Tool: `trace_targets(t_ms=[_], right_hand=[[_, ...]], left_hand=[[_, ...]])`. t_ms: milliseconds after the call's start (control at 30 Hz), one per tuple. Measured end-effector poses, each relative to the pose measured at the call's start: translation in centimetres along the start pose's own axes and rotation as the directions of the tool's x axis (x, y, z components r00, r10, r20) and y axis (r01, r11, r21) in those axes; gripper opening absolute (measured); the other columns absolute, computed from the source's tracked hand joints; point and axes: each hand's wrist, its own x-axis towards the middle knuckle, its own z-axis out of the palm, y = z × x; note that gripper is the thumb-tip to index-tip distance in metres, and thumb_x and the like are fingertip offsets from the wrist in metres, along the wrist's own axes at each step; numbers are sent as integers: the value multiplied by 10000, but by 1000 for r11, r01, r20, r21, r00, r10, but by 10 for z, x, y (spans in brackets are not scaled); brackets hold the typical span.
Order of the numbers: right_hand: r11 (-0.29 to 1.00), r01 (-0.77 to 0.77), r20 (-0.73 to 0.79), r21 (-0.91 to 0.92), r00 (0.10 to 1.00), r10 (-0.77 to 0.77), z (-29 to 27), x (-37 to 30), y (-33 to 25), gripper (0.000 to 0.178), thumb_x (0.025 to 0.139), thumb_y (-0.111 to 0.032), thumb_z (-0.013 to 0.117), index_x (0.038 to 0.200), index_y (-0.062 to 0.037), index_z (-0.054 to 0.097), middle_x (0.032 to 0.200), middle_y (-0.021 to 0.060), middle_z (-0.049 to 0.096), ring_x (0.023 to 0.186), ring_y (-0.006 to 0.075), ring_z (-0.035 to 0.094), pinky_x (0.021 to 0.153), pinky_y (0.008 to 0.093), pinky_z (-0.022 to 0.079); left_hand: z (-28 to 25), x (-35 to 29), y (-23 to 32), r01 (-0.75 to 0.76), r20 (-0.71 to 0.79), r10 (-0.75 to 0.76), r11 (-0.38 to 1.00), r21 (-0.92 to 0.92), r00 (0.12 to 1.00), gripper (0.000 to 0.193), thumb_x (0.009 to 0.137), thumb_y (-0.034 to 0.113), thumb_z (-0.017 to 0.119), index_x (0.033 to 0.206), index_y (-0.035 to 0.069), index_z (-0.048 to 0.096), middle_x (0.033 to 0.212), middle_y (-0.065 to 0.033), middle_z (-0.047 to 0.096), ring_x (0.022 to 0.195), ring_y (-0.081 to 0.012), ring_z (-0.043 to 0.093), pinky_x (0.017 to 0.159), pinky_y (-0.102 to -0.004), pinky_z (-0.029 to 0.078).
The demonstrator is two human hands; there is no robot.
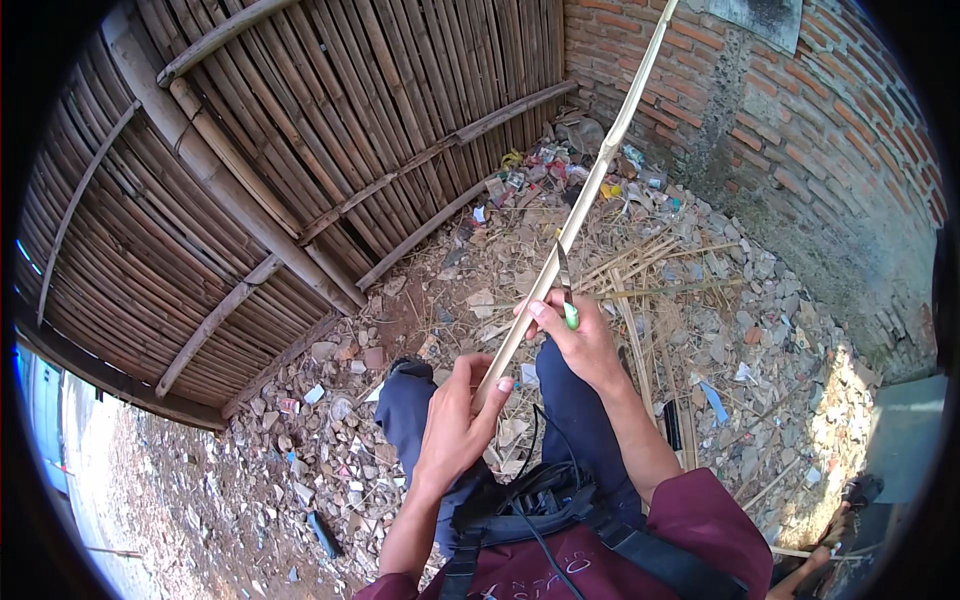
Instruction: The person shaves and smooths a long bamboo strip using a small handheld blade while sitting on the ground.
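Rubble ground: two hands, one bamboo strip (590, 190), one knife (565, 285).

The single head-worn fisheye view looked steeply down, close above the left hand (452, 420) and right hand (580, 340), facing the woven bamboo fence (300, 150) beyond.

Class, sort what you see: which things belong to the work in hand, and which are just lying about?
In use: long bamboo strip, green-handled knife, left hand, right hand.

Lying about: bamboo offcuts, litter pile, stones, bamboo fence, brick wall.
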Motion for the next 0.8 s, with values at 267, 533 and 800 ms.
trace_targets(t_ms=[267, 533, 800], right_hand=[[994, 87, 20, 59, 996, -89, -7, 0, 3, 338, 1081, -234, 604, 1220, 29, 764, 949, 44, 751, 768, 76, 620, 735, 264, 511], [947, 84, -280, 309, 960, 7, -51, 14, -4, 396, 1046, -226, 694, 1355, 21, 676, 1005, 70, 784, 518, -48, 313, 457, 184, 201], [999, 44, -132, 30, 991, -39, -31, 12, -5, 249, 992, -156, 757, 1164, 25, 761, 1066, 92, 802, 962, 134, 742, 893, 276, 567]], left_hand=[[8, 6, 2, 6, -42, -12, 990, -144, 999, 174, 1086, 140, 630, 1027, -15, 682, 659, -1, 631, 518, -44, 554, 473, -247, 407], [10, -7, -11, 6, 48, 3, 983, -182, 999, 158, 1091, 144, 627, 1044, 1, 674, 637, 13, 602, 503, -37, 529, 468, -251, 395], [-9, -1, 2, -40, 84, 24, 979, 201, 996, 340, 1038, 218, 699, 1289, 7, 608, 860, -117, 731, 770, -254, 717, 722, -382, 551]])
